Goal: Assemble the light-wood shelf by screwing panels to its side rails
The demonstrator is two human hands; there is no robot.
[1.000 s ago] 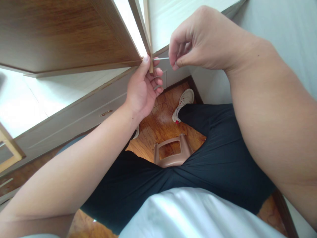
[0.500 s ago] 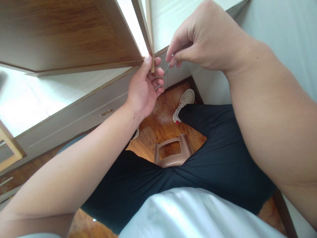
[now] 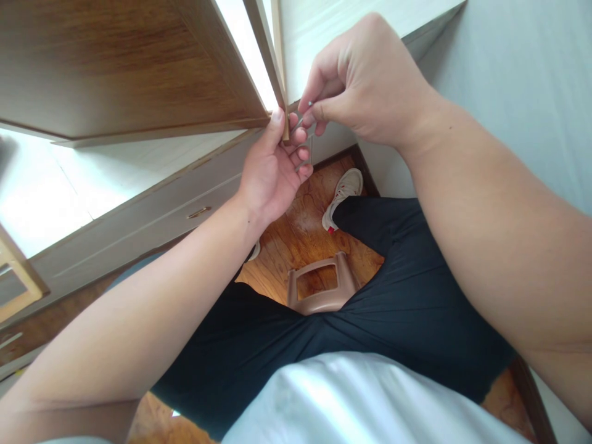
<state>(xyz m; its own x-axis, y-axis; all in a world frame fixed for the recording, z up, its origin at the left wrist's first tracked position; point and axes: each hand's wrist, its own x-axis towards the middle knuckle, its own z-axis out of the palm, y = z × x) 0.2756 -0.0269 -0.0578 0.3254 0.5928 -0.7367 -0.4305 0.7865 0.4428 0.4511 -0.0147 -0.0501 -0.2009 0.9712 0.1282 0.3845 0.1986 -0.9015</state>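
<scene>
My left hand [image 3: 269, 169] is closed around the lower end of a narrow wooden bar [image 3: 268, 58], thumb on the near side and fingertips beyond it. The bar stands on end beside a wide brown wooden panel [image 3: 139, 68]. Between the thumb and fingers of my right hand [image 3: 354, 86] is a thin metal hex key [image 3: 300, 122]. One tip of the key shows above the pinch; the other reaches the bar's end by my left fingertips. Whether it sits in a screw is hidden.
A pale countertop [image 3: 41, 191] runs under the panel, above drawers with a small handle [image 3: 198, 213]. At lower left stands a light wooden frame [image 3: 28, 280]. A brown plastic stool [image 3: 324, 302] is between my legs, on the wooden floor [image 3: 282, 237].
My right hand has moved left and slightly down, bringing the hex key from beside my left fingers up against the bar's end. My left hand keeps its hold, with its lower fingers slightly straighter.
</scene>
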